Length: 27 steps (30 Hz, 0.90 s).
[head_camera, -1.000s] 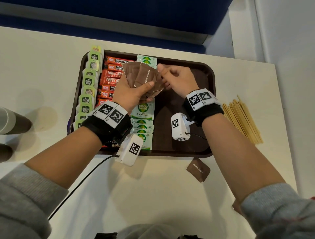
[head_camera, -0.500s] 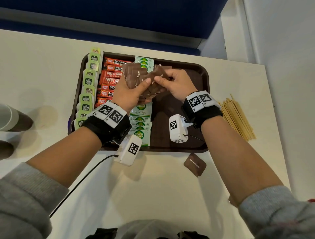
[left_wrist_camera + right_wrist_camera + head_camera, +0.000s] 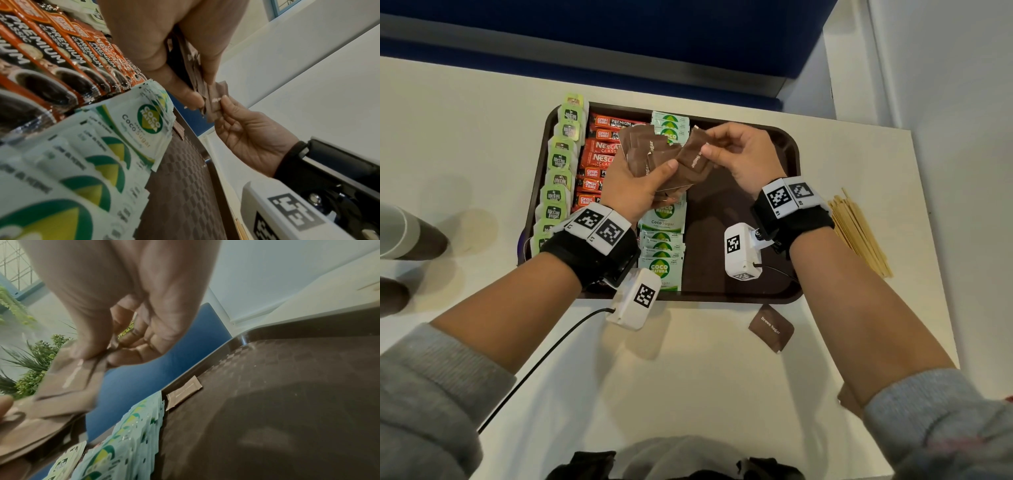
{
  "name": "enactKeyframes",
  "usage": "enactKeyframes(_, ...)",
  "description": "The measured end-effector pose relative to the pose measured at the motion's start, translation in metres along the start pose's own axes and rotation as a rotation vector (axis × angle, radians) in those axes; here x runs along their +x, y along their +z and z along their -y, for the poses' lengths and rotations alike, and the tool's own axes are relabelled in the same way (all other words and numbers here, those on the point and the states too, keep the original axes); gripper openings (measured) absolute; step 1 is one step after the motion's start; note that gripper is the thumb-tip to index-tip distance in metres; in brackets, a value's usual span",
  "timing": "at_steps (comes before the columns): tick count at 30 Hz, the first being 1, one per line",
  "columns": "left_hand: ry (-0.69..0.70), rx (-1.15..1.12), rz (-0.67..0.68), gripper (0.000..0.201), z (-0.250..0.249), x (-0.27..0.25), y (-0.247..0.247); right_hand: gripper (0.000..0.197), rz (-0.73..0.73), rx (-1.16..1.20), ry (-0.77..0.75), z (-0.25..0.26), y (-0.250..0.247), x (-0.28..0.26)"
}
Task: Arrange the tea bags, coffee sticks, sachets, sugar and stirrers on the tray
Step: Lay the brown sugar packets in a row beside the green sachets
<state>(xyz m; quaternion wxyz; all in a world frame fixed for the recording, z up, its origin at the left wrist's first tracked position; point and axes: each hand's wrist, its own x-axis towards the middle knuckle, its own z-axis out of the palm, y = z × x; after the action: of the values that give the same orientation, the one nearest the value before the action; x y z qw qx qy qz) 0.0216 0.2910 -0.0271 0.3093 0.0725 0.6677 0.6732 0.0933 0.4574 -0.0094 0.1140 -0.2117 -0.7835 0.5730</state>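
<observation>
Above the dark brown tray [image 3: 787, 150], my left hand [image 3: 633, 192] grips a fanned stack of brown sugar sachets [image 3: 643, 150] between thumb and fingers. My right hand [image 3: 739, 157] pinches one brown sachet [image 3: 693, 157] at the stack's right end; the same sachet [image 3: 216, 99] shows in the left wrist view and as a blurred sachet [image 3: 72, 374] in the right wrist view. On the tray lie rows of green tea bags [image 3: 560, 161], orange coffee sticks [image 3: 599, 157] and white-green coco sugar sachets [image 3: 662, 240]. A single brown sachet [image 3: 183, 392] lies at the tray's far edge.
One loose brown sugar sachet [image 3: 770, 329] lies on the white table just in front of the tray. A bundle of wooden stirrers [image 3: 859, 233] rests on the table right of the tray. Paper cups [image 3: 400, 233] stand at the left edge. The tray's right half [image 3: 722, 205] is bare.
My right hand moved from the far side of the stack round to its right end and now pinches one sachet there. The left hand kept its hold.
</observation>
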Motion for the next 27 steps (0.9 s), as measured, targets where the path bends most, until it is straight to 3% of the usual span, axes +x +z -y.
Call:
enactKeyframes(6, 0.021, 0.003, -0.035, 0.049, 0.002, 0.005, -0.001, 0.026, 0.11, -0.118, -0.042, 0.006, -0.005, 0.001)
enactKeyframes(9, 0.037, 0.012, 0.009, 0.05, 0.002, 0.004, -0.001, 0.03, 0.166, -0.155, -0.025, 0.007, -0.003, 0.0)
enactKeyframes(14, 0.047, 0.053, 0.069, 0.06, -0.002, 0.0, 0.003, 0.033, 0.144, -0.13, -0.001, 0.011, 0.002, 0.0)
enactKeyframes(22, 0.025, 0.018, 0.024, 0.04, 0.003, 0.001, 0.004, 0.039, 0.095, -0.077, 0.097, 0.005, -0.002, -0.005)
enactKeyframes(27, 0.032, -0.01, 0.006, 0.051, 0.004, 0.003, 0.002, 0.026, 0.055, -0.078, 0.118, -0.002, -0.006, -0.003)
